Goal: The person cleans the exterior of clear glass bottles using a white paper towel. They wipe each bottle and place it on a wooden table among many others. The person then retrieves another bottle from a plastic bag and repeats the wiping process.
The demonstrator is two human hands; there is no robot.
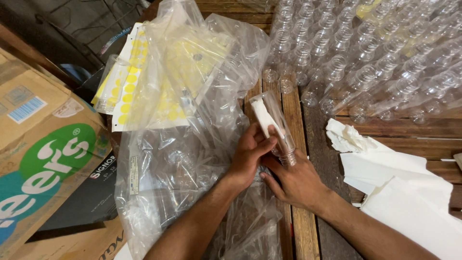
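Clear plastic fills my grip: a small empty bottle (275, 126) lies tilted between both hands, its threaded neck pointing toward five o'clock and its base toward eleven. My left hand (249, 156) wraps it from the nine o'clock side, thumb pressed over a white label (264, 119) that sits on the bottle's wall. My right hand (294, 182) supports it from below, at five o'clock, fingers curled around the neck end. Both hands are closed on the bottle, just above a wooden plank table (294, 115).

At nine o'clock from my hands spreads a heap of crumpled transparent plastic bags (173, 159), touching my left wrist. Beyond it, toward eleven o'clock, lie sheets of round yellow stickers (129, 86), partly under the plastic. Farther out at nine o'clock stands a brown cardboard box (38, 154) with green and white print.

At one o'clock a crowd of identical clear bottles (365, 62) lies packed together, necks facing me. At three o'clock, near my right forearm, rest loose white paper sheets (399, 188), one crumpled at the upper edge.
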